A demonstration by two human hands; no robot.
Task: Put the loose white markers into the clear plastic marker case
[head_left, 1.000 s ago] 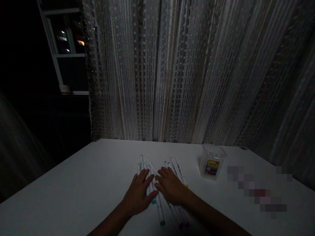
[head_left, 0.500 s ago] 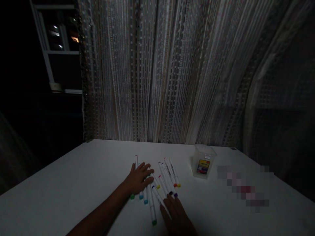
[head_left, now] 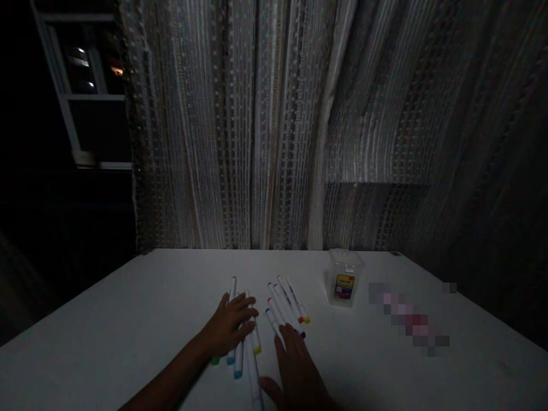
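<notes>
Left hand [head_left: 231, 326] over left-hand markers [head_left: 239, 355], fingers spread. Right hand [head_left: 297, 362] at right-hand markers [head_left: 283, 300], fingers close together, thumb apart. Apparent step: grouping markers; next move calls for light sideways pressure.

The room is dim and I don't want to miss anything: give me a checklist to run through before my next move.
1. Left hand over the left-hand markers: ok, fingers spread across them.
2. Right hand near the right-hand markers: ok, fingers at their near ends.
3. Gap between the two marker groups: ok, bare table shows.
4. Every marker in plain sight: not ok, the hands cover some.
5. Plastic tub upright: ok.
6. Tub's lid off: cannot tell, too dark.
</notes>
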